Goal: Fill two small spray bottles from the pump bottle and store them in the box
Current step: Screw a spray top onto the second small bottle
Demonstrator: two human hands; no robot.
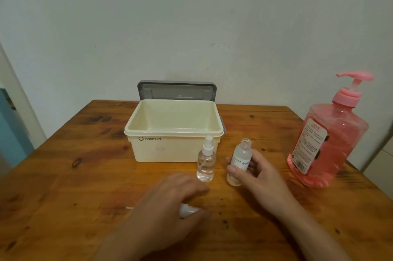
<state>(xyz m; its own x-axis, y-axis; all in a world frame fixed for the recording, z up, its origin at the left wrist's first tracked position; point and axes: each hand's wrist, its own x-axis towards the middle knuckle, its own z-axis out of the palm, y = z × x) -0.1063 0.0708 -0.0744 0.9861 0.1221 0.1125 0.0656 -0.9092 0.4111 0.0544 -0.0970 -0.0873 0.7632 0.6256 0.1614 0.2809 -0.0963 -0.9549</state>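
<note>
A cream box (148, 148) stands open at the back middle of the wooden table, its grey lid (176, 89) propped behind it. In front of it stands a capped small spray bottle (205, 162) with pinkish liquid. My right hand (259, 172) grips a second small bottle (240, 158), upright on the table with its neck uncapped. My left hand (172, 201) lies over a white spray cap (188, 210) with its thin tube pointing left. The big pink pump bottle (325, 143) stands at the right.
The table's (74, 186) back edge meets a plain wall. A blue surface shows past the left edge, and a pale corner past the right edge.
</note>
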